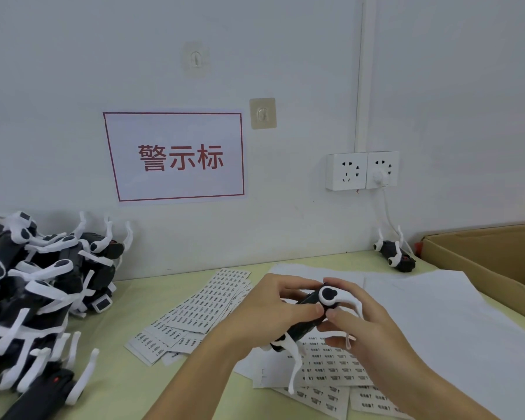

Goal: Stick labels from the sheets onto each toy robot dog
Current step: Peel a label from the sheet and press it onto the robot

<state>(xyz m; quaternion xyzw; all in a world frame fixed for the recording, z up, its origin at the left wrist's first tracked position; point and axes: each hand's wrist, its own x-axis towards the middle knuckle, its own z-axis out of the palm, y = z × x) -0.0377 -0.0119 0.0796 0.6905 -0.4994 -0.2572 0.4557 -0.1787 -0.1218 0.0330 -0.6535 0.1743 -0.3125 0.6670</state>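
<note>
A black and white toy robot dog (308, 321) is held above the table between both hands. My left hand (273, 310) grips its body from the left, thumb on the side near the hip joint. My right hand (361, 322) curls round its right side, with a white leg passing between the fingers. One white leg hangs down over a label sheet (331, 363). More label sheets (212, 301) fan out to the left. A pile of toy dogs (37, 286) fills the left side. One lone toy dog (396, 256) lies by the wall.
An open cardboard box (479, 256) stands at the right edge. White paper sheets (437, 301) cover the table's right part. Wall sockets (362, 171) with a plugged white cable, and a red-framed sign (176, 156), are on the wall behind.
</note>
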